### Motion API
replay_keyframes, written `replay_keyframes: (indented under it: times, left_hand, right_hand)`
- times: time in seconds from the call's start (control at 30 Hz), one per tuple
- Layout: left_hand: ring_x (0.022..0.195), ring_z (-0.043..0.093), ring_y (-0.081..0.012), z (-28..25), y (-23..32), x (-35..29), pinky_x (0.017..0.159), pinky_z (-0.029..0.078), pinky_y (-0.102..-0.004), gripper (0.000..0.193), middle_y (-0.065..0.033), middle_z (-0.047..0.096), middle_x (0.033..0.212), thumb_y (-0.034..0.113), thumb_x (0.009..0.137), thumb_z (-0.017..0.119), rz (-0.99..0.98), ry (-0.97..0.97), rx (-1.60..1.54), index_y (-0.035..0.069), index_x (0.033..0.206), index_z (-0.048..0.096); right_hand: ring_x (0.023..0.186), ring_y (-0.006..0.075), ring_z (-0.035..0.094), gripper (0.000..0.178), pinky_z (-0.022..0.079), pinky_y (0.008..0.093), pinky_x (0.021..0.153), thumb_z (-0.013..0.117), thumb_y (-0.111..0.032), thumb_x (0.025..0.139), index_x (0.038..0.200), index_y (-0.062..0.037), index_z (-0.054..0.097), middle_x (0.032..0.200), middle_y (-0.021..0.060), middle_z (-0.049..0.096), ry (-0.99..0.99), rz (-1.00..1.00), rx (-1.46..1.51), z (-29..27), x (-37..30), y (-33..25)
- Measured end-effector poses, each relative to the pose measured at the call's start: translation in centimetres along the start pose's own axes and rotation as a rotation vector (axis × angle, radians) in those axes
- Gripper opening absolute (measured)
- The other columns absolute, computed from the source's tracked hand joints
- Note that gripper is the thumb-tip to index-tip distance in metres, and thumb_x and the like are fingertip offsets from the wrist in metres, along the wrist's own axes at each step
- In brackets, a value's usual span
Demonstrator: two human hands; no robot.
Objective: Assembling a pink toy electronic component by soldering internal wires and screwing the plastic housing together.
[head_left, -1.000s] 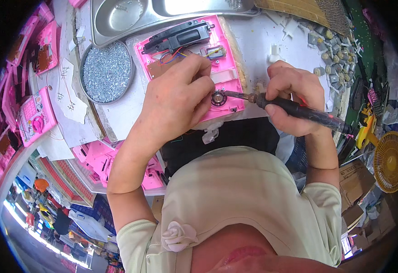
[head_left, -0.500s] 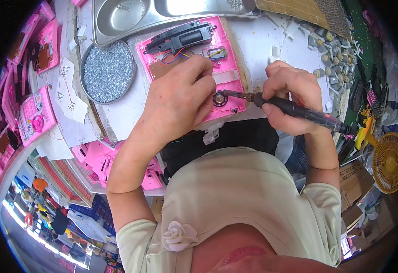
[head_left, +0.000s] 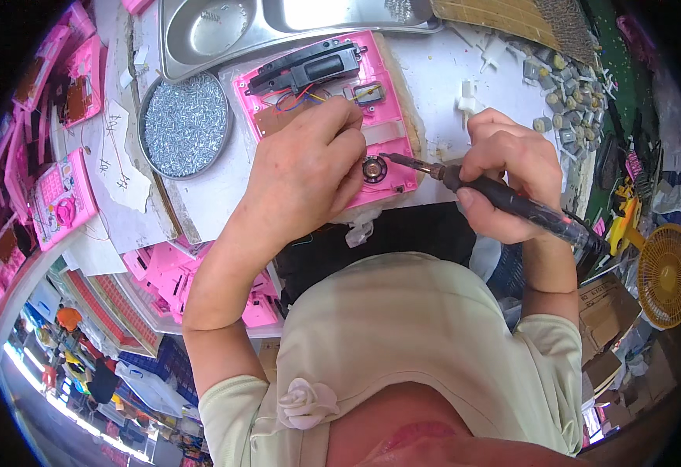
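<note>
A pink plastic housing [head_left: 395, 148] lies on the table in front of me, with a long black part [head_left: 317, 70], a small motor [head_left: 369, 94], thin coloured wires and a round speaker [head_left: 374, 169] in it. My left hand [head_left: 305, 163] rests over the housing's left side, fingers closed in a pinch beside the speaker; what they hold is hidden. My right hand [head_left: 512, 175] grips a soldering iron [head_left: 504, 193] by its black handle. The iron's thin tip points left, at the speaker's upper edge; whether it touches, I cannot tell.
Left of the housing stands a round bowl of small screws [head_left: 185, 128]. A metal tray [head_left: 259, 47] lies beyond. Several small motors [head_left: 570, 105] and white plastic pieces [head_left: 467, 100] lie at the right. Pink housings [head_left: 64, 191] crowd the left; a yellow fan [head_left: 666, 276] is far right.
My right hand has shifted slightly right and its fingers have loosened a little round the soldering iron, whose handle dips lower. My left hand and the housing have barely moved.
</note>
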State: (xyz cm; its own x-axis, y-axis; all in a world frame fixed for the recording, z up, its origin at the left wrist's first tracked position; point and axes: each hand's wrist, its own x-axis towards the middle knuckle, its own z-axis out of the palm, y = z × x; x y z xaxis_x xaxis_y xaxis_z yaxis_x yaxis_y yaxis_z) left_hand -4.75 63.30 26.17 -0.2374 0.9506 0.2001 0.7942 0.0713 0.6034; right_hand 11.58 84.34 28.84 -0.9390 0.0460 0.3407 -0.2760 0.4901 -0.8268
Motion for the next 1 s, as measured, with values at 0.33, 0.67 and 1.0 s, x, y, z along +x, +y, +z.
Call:
replay_keyframes:
  times: [0.33,0.67,1.0]
  left_hand:
    - [0.09,0.065,-0.0291,-0.1,0.1,0.0,0.072,0.054,-0.0414,0.018,-0.0074,0.061,0.102,0.005,0.074,0.073,-0.017,-0.025,0.004,0.005,0.089,0.063]
    - [0.091,0.065,-0.0294,-0.2,0.3,0.0,0.073,0.054,-0.0418,0.018,-0.0081,0.061,0.103,0.005,0.074,0.073,-0.028,-0.038,0.011,0.005,0.09,0.064]
    - [0.09,0.065,-0.0298,-0.5,0.4,0.5,0.072,0.055,-0.0405,0.021,-0.0095,0.061,0.103,0.003,0.071,0.075,0.001,-0.071,0.045,0.003,0.088,0.063]
  right_hand:
    - [0.05,0.0219,0.046,0.022,0.044,0.039,0.064,0.07,-0.001,0.065,0.085,-0.0017,0.061,0.061,0.0046,0.056,0.045,-0.023,0.037,0.0,-1.1,-0.3]
    - [0.06,0.0253,0.058,0.024,0.049,0.0356,0.063,0.075,-0.003,0.067,0.088,-0.0075,0.065,0.072,0.0038,0.064,0.011,0.028,0.008,0.9,-0.3,0.1]
    - [0.048,0.0131,0.047,0.019,0.037,0.0281,0.049,0.075,-0.004,0.073,0.09,-0.0079,0.065,0.058,0.0013,0.051,0.001,0.365,0.091,1.0,-0.3,-0.8]
